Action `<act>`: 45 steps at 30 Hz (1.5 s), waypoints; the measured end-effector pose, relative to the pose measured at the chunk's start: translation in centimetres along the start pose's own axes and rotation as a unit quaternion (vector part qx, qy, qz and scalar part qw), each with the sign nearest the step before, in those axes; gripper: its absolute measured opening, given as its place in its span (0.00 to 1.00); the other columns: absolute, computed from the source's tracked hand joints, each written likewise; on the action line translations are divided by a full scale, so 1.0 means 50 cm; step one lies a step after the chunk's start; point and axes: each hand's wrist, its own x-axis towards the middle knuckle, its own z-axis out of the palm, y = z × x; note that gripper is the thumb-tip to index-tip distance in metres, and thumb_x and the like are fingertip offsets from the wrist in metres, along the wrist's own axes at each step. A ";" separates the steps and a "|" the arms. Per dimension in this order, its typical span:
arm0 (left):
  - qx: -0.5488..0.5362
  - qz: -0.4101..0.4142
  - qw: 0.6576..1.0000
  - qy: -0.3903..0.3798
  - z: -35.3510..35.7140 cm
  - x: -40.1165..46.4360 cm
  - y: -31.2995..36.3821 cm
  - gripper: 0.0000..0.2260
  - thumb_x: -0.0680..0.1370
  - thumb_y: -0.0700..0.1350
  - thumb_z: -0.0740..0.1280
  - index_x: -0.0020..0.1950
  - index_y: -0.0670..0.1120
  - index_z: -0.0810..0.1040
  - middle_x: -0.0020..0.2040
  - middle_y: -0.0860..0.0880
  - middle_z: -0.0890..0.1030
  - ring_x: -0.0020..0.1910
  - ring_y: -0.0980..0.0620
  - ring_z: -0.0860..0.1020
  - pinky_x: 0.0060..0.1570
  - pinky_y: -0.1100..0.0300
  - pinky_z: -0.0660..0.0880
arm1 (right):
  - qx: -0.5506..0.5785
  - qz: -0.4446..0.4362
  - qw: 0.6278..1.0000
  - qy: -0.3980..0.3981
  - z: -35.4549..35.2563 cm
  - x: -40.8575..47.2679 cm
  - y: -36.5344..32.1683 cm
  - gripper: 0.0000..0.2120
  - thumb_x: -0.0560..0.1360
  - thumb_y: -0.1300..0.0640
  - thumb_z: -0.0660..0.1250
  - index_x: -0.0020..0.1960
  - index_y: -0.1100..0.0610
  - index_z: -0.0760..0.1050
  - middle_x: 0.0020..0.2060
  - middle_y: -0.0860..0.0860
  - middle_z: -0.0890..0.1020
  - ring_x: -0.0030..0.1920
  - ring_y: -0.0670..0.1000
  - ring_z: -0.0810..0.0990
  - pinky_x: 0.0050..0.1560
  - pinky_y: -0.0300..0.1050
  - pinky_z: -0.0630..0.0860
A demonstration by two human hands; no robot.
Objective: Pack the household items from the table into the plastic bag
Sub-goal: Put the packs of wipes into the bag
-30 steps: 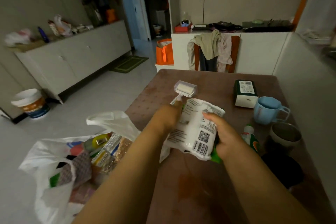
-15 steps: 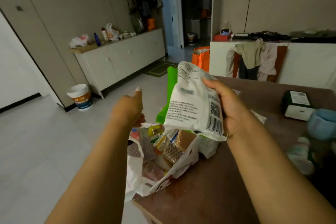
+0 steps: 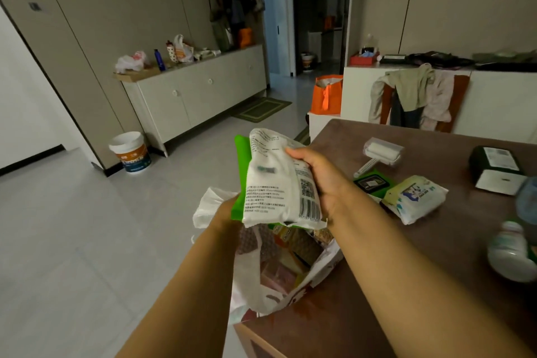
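A: Edges? Free space?
B: Plastic bag (image 3: 270, 293) hangs open at the bench (image 3: 377, 285) near-left corner; bare floor (image 3: 87, 241) to its left.
A: Surface?
B: Brown bench top: lint roller (image 3: 382, 154), wipes pack (image 3: 415, 197), dark box (image 3: 494, 168).
A: Packet?
B: White-and-green packet (image 3: 279, 183) above the bag mouth, long axis near upright, barcode end down. Right hand (image 3: 319, 180) grips its right edge. Left hand (image 3: 229, 212) is at its lower left, mostly hidden; grip unclear.

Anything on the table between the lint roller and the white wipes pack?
Head view: a dark green-edged packet lies between the lint roller and the wipes pack.
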 end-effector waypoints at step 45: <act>-0.054 0.089 0.984 -0.145 -0.010 0.001 0.164 0.25 0.80 0.61 0.52 0.53 0.43 0.78 0.54 0.40 0.81 0.30 0.51 0.80 0.27 0.60 0.77 | -0.209 -0.164 0.920 0.288 -0.098 0.008 -0.083 0.06 0.74 0.65 0.63 0.39 0.60 0.74 0.31 0.55 0.76 0.33 0.53 0.74 0.35 0.42 0.71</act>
